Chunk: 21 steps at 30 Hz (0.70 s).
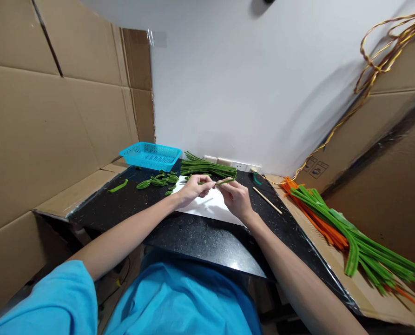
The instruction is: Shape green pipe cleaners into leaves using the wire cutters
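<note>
Above a white sheet of paper [203,208], my two hands meet with their fingertips nearly touching. A short green pipe cleaner [225,181] runs between them. My right hand [238,199] is closed on it, the strip lying across the fingers. My left hand [192,190] pinches its other end with thumb and forefinger. Just behind the hands lies a thick bundle of dark green pipe cleaners [207,166]. Several bent green pipe-cleaner loops [156,180] rest left of the paper.
A blue plastic basket [151,158] stands at the back left. One light green piece [118,186] lies apart on the black table [189,237]. A thin wooden stick [267,200] is at right, beyond it green [360,237] and orange pipe cleaners [319,223] on cardboard.
</note>
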### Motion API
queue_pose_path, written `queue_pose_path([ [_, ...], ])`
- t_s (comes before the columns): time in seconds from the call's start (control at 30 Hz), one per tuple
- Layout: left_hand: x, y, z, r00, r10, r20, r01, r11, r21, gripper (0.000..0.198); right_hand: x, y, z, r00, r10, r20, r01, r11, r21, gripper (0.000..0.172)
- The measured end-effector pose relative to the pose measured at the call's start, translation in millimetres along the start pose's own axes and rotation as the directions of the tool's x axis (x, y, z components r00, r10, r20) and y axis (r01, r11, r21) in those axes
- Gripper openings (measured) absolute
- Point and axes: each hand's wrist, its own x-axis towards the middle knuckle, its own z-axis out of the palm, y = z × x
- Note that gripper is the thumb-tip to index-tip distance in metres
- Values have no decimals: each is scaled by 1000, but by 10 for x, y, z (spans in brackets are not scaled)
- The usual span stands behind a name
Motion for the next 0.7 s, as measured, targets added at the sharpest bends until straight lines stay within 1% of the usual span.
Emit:
queue_pose_path([
  [0.07,-13,45,12,998,65,-26,-63,996,71,40,20,-51,18,999,46,-22,-44,996,72,42],
  [0.17,-47,138,24,988,146,-39,-138,976,166,30,61,-131,20,992,126,-26,-121,982,145,52],
  [0.23,-74,182,22,976,215,-27,-199,939,282,22,87,-164,9,979,206,-16,-197,953,229,56],
  [0.3,-95,197,5,958,287,16,-264,858,441,15,107,-164,-2,952,297,67,-301,883,360,58],
  [0.37,-104,186,-23,946,318,61,-298,782,547,13,118,-133,-10,914,356,194,-405,788,463,57],
  [0.4,-102,175,-40,948,311,70,-295,776,557,13,121,-111,-13,900,364,240,-436,760,482,56],
  [0.43,-96,164,-57,953,296,71,-285,786,549,14,122,-90,-15,895,363,259,-446,753,483,54],
  [0.57,-56,132,-108,970,234,71,-240,855,459,19,126,-58,-26,928,312,203,-370,824,428,47],
  [0.63,-41,127,-116,971,227,74,-236,871,431,20,128,-81,-31,929,312,200,-369,824,431,47],
  [0.7,-37,121,-115,971,228,76,-238,873,427,20,128,-115,-30,921,319,222,-387,807,446,48],
])
